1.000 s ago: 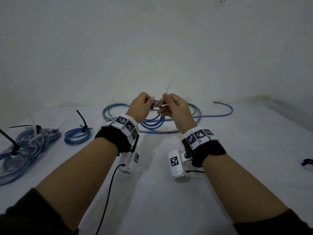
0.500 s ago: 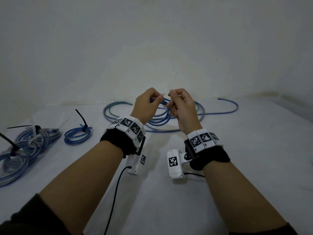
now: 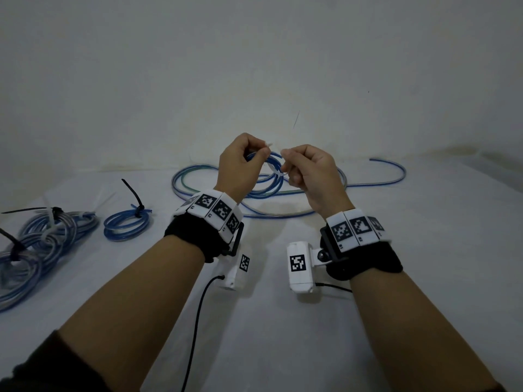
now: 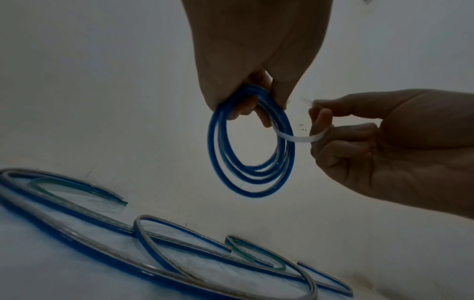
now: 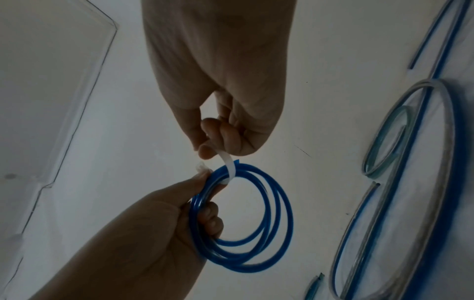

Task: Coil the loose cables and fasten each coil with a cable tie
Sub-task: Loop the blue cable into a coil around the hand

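Observation:
A small coil of blue cable (image 3: 272, 181) hangs in the air above the table, gripped at its top by my left hand (image 3: 254, 157). A white cable tie (image 3: 276, 172) loops round the coil's strands. My right hand (image 3: 291, 162) pinches the strap of the tie between thumb and forefinger, just right of the coil. In the left wrist view the coil (image 4: 250, 146) dangles below the left fingers and the strap (image 4: 297, 139) runs to the right hand (image 4: 359, 142). In the right wrist view the tie (image 5: 229, 165) wraps the coil (image 5: 256, 233), and its head sits at the left fingertips (image 5: 202, 178).
Loose blue and clear cables (image 3: 368, 181) lie in wide loops on the white table behind my hands. A small tied blue coil (image 3: 127, 226) and larger tied bundles (image 3: 42, 241) lie at the left. A wall stands close behind the table.
The tie's tail, which stood up from my right hand, now bends round the coil. Both hands have risen a little and drawn slightly apart.

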